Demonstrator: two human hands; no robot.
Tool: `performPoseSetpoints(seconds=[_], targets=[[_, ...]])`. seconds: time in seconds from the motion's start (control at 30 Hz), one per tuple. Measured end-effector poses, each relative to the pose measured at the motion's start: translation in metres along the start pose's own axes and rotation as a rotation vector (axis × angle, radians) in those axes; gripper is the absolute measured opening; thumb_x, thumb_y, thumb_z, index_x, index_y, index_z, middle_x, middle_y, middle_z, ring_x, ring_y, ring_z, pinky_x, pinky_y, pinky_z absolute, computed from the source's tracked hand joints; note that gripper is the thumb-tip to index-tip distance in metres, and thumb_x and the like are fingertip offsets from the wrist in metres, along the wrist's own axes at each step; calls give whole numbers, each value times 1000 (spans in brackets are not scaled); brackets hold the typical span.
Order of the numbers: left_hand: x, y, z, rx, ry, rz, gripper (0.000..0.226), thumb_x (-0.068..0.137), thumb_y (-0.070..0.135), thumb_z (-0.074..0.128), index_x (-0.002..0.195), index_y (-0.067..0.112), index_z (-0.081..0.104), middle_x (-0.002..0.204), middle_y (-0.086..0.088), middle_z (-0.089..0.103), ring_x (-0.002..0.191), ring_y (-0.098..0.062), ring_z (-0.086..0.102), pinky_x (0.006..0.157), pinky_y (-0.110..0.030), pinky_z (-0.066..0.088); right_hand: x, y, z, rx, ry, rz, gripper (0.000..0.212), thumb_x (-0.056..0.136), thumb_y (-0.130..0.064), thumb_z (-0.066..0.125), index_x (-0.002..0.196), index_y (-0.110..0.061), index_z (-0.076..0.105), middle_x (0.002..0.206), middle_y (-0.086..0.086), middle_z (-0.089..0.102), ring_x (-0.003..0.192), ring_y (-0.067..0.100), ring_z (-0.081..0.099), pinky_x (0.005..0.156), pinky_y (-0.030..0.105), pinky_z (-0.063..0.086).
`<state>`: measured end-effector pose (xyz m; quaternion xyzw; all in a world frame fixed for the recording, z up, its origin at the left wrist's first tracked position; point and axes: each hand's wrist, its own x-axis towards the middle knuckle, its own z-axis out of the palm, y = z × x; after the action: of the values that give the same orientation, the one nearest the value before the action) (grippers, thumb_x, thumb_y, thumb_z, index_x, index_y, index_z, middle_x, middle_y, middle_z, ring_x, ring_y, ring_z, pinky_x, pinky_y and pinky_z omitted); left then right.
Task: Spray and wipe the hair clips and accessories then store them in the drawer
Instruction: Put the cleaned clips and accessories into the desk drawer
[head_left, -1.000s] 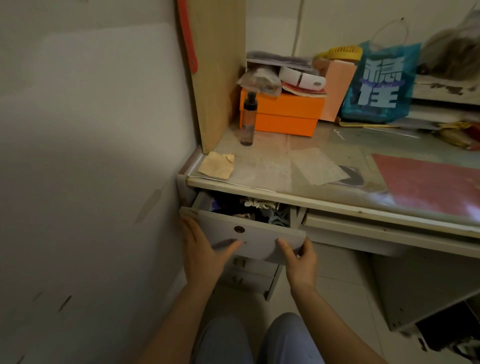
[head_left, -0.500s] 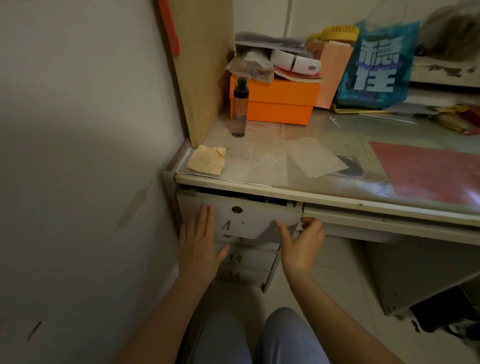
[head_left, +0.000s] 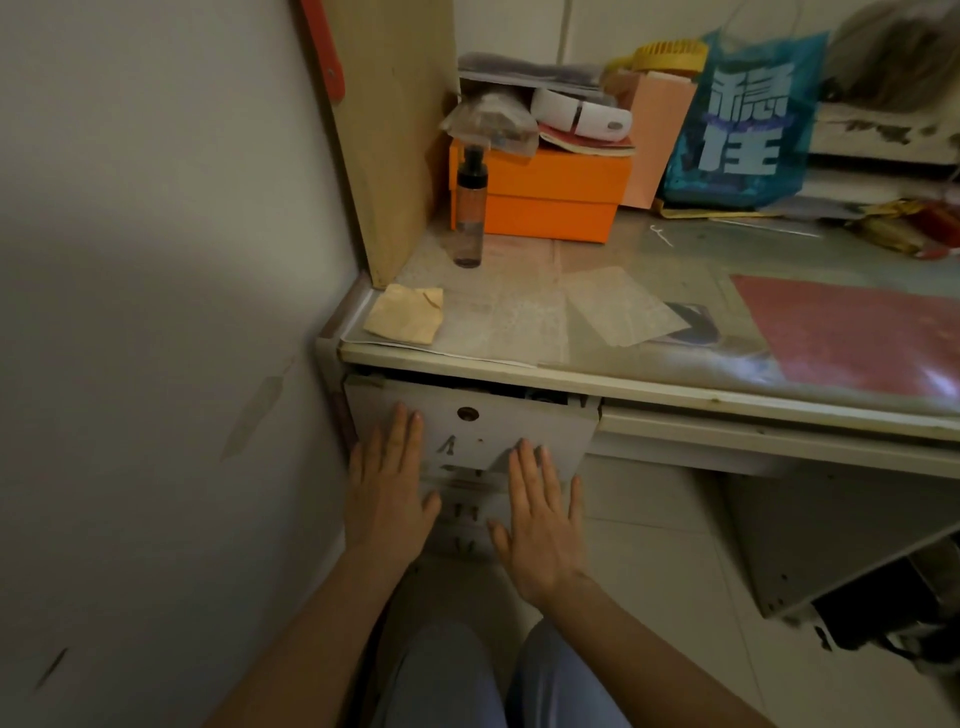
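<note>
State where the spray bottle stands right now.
The spray bottle stands upright at the desk's back left, beside the wooden panel and just in front of the orange box.

Drawer (head_left: 470, 434) now pushed almost fully in under desk edge; a second ago it stood pulled out with clips and clutter showing inside, now only thin dark gap at top. Left hand (head_left: 387, 486) no longer grips drawer's lower edge: flat, fingers straight, pressing front panel. Right hand (head_left: 537, 512) likewise off bottom corner, now flat, fingers extended against panel's lower right.
</note>
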<state>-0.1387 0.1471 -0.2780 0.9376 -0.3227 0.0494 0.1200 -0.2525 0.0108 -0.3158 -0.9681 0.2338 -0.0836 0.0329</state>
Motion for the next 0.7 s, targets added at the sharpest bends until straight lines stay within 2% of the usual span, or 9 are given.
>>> performPoseSetpoints(seconds=[0.1, 0.2, 0.27, 0.33, 0.4, 0.43, 0.57, 0.7], targets=[[4, -7, 2, 49, 7, 44, 94, 83, 45, 59, 146, 20, -6, 158, -6, -3, 145, -28, 10, 115, -48, 11, 8, 8, 4, -7, -2, -30, 76, 87, -53, 30, 149, -13, 10, 158, 3, 10, 143, 20, 4, 108, 49, 14], [12, -15, 6, 115, 9, 71, 96, 74, 45, 69, 149, 17, 15, 157, -9, 13, 141, -32, 25, 110, -54, 25, 15, 5, 2, 12, -25, 3, 75, 86, -54, 30, 146, -12, 20, 153, 4, 25, 143, 23, 20, 109, 50, 28], [17, -16, 5, 133, 0, 75, 95, 74, 46, 68, 149, 16, 18, 157, -9, 14, 141, -34, 26, 110, -55, 26, 20, 3, 3, 24, -36, 28, 74, 86, -54, 27, 146, -11, 20, 153, 5, 24, 140, 25, 25, 105, 51, 32], [23, -15, 5, 140, -10, 79, 93, 79, 49, 61, 150, 18, 11, 158, -6, 4, 143, -33, 17, 113, -53, 19, 26, 2, 3, 27, -68, 22, 76, 87, -57, 16, 149, -14, 4, 156, 3, 1, 144, 25, 7, 112, 52, 22], [30, -14, 6, 126, -27, 81, 90, 84, 52, 53, 150, 20, 0, 158, -3, -10, 145, -31, 5, 116, -51, 11, 33, 5, 4, 23, -134, 0, 79, 81, -61, -2, 145, -16, -18, 150, -3, -28, 142, 22, -18, 117, 50, 4], [33, -14, 6, 120, -20, 81, 90, 84, 53, 51, 150, 21, -1, 157, -2, -12, 146, -31, 3, 117, -51, 10, 36, 5, 3, 22, -150, 2, 81, 78, -61, -8, 143, -17, -23, 146, -4, -35, 140, 21, -24, 117, 49, -1], [42, -15, 6, 136, -53, 94, 89, 87, 56, 45, 149, 23, -10, 157, -1, -17, 146, -28, -6, 116, -49, 1, 44, 6, -2, -18, -197, 9, 83, 75, -64, -11, 143, -17, -28, 146, -2, -40, 139, 20, -29, 116, 49, -6], [45, -19, 11, 191, -104, 122, 88, 88, 58, 40, 147, 24, -16, 157, 3, -19, 146, -26, -9, 116, -46, 1, 54, 8, -5, -46, -217, -4, 83, 90, -64, 15, 141, -15, -31, 145, 1, -41, 138, 21, -31, 115, 49, -9]])
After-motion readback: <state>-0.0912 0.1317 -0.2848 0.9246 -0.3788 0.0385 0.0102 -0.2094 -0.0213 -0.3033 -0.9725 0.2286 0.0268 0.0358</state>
